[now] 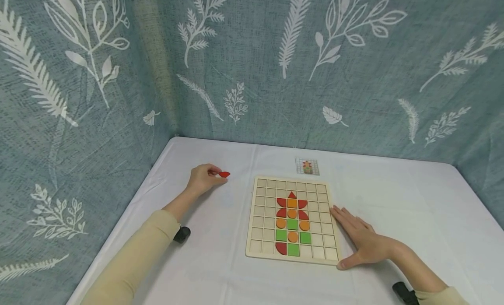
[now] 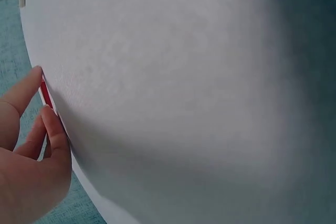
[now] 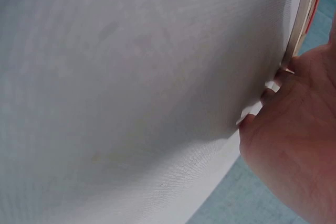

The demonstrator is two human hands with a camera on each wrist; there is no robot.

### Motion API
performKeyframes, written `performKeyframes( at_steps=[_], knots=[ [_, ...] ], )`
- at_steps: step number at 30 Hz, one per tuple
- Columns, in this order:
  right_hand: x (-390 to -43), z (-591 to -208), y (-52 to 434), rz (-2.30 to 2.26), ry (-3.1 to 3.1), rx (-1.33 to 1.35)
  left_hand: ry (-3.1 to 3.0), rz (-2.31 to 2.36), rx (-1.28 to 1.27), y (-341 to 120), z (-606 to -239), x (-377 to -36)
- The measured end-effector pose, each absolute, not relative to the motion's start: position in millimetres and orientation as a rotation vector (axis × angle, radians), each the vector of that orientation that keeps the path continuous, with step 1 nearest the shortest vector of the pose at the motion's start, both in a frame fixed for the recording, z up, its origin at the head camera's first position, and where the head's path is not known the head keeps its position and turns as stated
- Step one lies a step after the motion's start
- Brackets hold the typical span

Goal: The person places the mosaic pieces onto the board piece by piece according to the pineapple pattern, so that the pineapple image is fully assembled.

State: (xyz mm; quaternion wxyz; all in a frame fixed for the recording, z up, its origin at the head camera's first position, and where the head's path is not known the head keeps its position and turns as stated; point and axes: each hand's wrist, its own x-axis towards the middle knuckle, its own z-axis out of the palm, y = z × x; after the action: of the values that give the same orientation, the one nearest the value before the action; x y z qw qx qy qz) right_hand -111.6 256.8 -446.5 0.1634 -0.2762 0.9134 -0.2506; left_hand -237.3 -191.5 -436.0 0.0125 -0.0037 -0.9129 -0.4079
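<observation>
Left of the grid board, my left hand pinches a small red piece between thumb and fingers, low over the white cloth. In the left wrist view the red piece shows as a thin strip between the fingertips. The wooden grid board carries a figure of red, orange and green pieces down its middle columns. Along its right side my right hand lies with fingers extended, fingertips at the edge and thumb by the near right corner. The right wrist view shows that hand beside the board's edge.
Behind the board lies a small clear card with a similar coloured figure on a grid. White cloth covers the table. Blue-green curtains with white leaf prints hang behind and at the left.
</observation>
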Motion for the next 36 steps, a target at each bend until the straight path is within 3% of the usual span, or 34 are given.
performKeyframes(
  at_steps=[15, 27, 36],
  knots=[
    [-111, -445, 256, -0.706, 2.611, -0.791, -2.811, -1.219, -0.065, -191, -436, -237],
    [-112, -448, 258, -0.718, 2.609, -0.792, -2.646, -1.789, -0.06, -156, -432, -218],
    [-111, -448, 257, -0.723, 2.612, -0.801, -2.55, -2.09, -0.203, -118, -429, -197]
  ],
)
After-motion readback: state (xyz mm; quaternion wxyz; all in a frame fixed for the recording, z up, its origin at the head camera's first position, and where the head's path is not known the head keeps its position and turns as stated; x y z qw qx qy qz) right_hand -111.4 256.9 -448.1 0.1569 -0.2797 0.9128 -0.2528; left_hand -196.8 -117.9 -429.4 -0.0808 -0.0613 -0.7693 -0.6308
